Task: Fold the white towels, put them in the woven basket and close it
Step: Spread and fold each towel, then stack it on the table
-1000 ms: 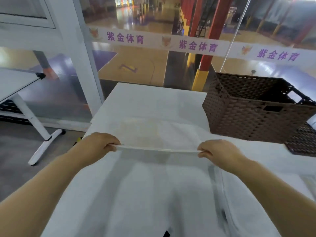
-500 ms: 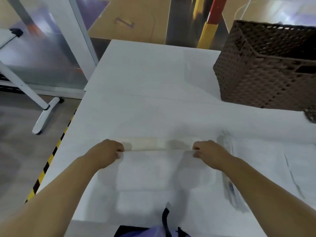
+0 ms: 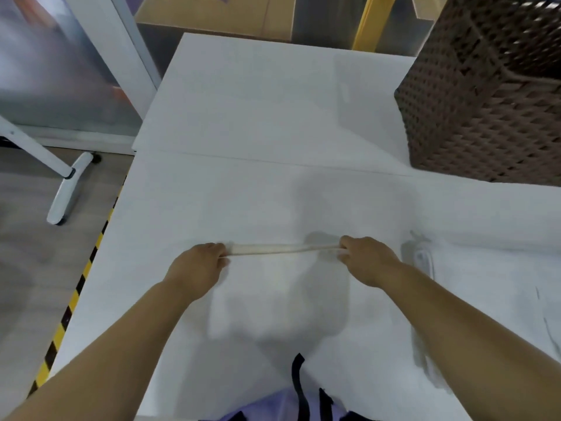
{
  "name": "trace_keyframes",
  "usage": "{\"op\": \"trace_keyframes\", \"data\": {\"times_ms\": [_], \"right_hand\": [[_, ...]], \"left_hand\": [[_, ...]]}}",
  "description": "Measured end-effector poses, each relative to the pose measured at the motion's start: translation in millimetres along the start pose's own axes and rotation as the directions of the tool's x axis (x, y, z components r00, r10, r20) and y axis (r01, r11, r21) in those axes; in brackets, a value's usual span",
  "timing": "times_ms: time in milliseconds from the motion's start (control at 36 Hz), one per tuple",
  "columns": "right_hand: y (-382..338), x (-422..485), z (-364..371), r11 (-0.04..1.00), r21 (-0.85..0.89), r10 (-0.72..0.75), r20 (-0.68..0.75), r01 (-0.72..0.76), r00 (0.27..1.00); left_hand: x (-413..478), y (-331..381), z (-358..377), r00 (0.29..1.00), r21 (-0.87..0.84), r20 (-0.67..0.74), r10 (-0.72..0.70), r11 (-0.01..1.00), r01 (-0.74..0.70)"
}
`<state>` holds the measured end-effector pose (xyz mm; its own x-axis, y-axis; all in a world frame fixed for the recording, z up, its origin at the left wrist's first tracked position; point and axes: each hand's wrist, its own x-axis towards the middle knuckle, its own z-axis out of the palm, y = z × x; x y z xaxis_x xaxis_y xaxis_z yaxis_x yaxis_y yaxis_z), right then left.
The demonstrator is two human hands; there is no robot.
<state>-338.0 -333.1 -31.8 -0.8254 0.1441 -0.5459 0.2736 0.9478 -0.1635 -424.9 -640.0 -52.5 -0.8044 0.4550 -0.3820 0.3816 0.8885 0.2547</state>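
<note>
Towel: white cloth towel (image 3: 273, 299), far edge running left-right, lying on white table (image 3: 273, 101).
Hands: left hand (image 3: 197, 268) and right hand (image 3: 367, 259) are pinching that edge's corners.

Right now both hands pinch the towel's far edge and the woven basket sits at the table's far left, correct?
No: the head view shows the woven basket at the far right. The left hand and right hand pinch the towel at its far edge.
</note>
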Motion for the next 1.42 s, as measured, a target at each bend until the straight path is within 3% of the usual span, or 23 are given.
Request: {"op": "trace_keyframes", "data": {"times_ms": [194, 417, 472, 556, 639, 694, 778, 833, 972, 1083, 1167, 1306, 1417], "right_hand": [[3.2, 16.2, -9.8, 0.999, 0.011, 0.032, -0.002, -0.032, 0.999], [-4.4, 20.1, 7.6, 0.982, -0.191, 0.0, -0.095, -0.018, 0.996], [-5.8, 13.6, 15.3, 0.966, -0.252, -0.016, -0.246, -0.048, 0.969], [-7.7, -1.5, 24.0, 0.98, -0.197, -0.074, -0.401, -0.007, 0.913], [-11.0, -18.9, 37.9, 0.981, -0.171, -0.145, -0.34, 0.091, 0.929], [-17.3, -28.4, 44.7, 0.983, -0.155, -0.126, -0.191, 0.097, 0.973], [-22.0, -31.5, 48.5, 0.98, -0.17, -0.087, 0.087, 0.101, 0.992], [-26.4, -25.3, 45.6, 0.977, -0.202, -0.049, 0.125, 0.074, 0.991], [-32.0, 13.0, 25.4, 0.967, -0.254, -0.007, 0.032, 0.015, 0.999], [-33.5, 38.4, 2.0, 0.963, -0.259, 0.079, -0.002, -0.077, 0.997], [-34.7, 41.1, -1.7, 0.973, -0.22, 0.058, -0.052, -0.068, 0.997], [-33.8, 11.5, 11.2, 0.99, 0.054, 0.136, -0.177, -0.128, 0.975], [-29.5, -17.1, 31.7, 0.926, 0.268, 0.312, -0.151, -0.265, 0.938]], "left_hand": [[25.8, 3.5, -10.6, 0.997, 0.103, 0.071, -0.006, 0.995, -0.001], [32.0, 7.9, -1.3, 0.999, 0.214, 0.043, 0.032, 0.976, -0.04], [29.3, 7.5, 5.2, 0.992, 0.205, -0.068, 0.109, 0.974, -0.094], [27.9, 10.4, 16.2, 0.955, 0.061, -0.174, 0.241, 0.97, -0.234], [25.8, 22.3, 21.6, 0.893, 0.005, -0.144, 0.426, 0.903, -0.429], [24.8, 26.5, 25.3, 0.862, 0.068, -0.115, 0.493, 0.87, -0.488], [23.4, 26.7, 28.4, 0.873, 0.116, -0.117, 0.474, 0.879, -0.462], [21.9, 28.1, 26.6, 0.881, 0.128, -0.133, 0.455, 0.889, -0.44], [20.2, 30.3, 19.3, 0.918, 0.09, -0.135, 0.372, 0.928, -0.363], [16.6, 40.8, 15.8, 0.955, 0.002, 0.017, 0.295, 0.955, -0.295], [15.1, 51.5, 13.4, 0.968, -0.041, 0.131, 0.214, 0.977, -0.211], [22.5, 57.6, 17.6, 0.991, -0.179, 0.118, 0.059, 0.983, -0.037], [30.5, 65.7, 20.0, 0.99, -0.314, 0.106, -0.091, 0.942, 0.12]]}}
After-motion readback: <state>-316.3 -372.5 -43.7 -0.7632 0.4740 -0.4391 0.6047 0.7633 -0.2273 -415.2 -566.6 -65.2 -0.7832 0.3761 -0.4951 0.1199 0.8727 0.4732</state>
